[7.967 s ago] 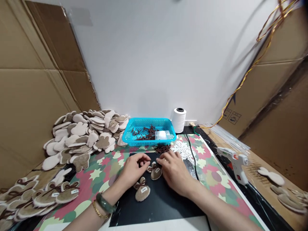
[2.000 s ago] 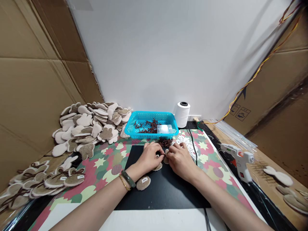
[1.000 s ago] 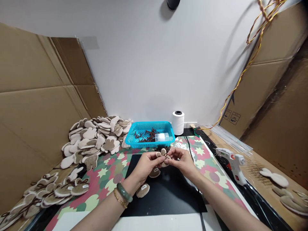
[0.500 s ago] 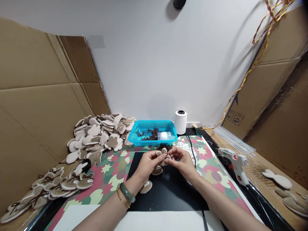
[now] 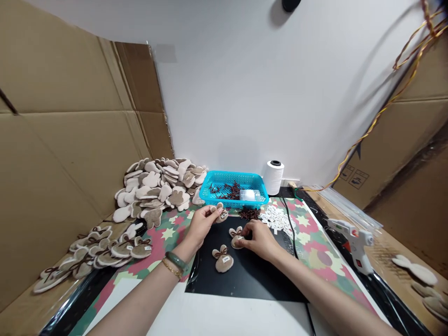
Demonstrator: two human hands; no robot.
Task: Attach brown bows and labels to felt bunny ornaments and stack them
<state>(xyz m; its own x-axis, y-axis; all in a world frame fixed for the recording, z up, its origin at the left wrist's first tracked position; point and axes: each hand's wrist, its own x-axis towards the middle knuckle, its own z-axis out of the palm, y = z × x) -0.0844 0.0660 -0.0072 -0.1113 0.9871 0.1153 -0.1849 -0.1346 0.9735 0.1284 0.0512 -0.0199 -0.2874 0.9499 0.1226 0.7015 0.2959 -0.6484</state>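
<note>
My left hand [image 5: 201,224] is raised above the mat and pinches a small brown felt rabbit [image 5: 221,213] with a dark bow. My right hand [image 5: 257,238] rests on the black mat [image 5: 259,280] with its fingertips closed on a second felt rabbit [image 5: 236,236]. A third rabbit with a bow and a white label [image 5: 223,260] lies loose on the mat, just in front of both hands.
A turquoise basket [image 5: 234,186] with dark bows stands at the back, a white thread spool [image 5: 273,176] beside it. Loose bows [image 5: 249,213] and white labels [image 5: 276,217] lie nearby. Felt shape piles [image 5: 159,186] and finished rabbits [image 5: 105,249] sit left. A glue gun [image 5: 353,238] stands right.
Both hands held one rabbit together in the air. Now they are apart: the left hand carries it leftward, and the right hand has dropped to another rabbit on the mat. The view shifted left.
</note>
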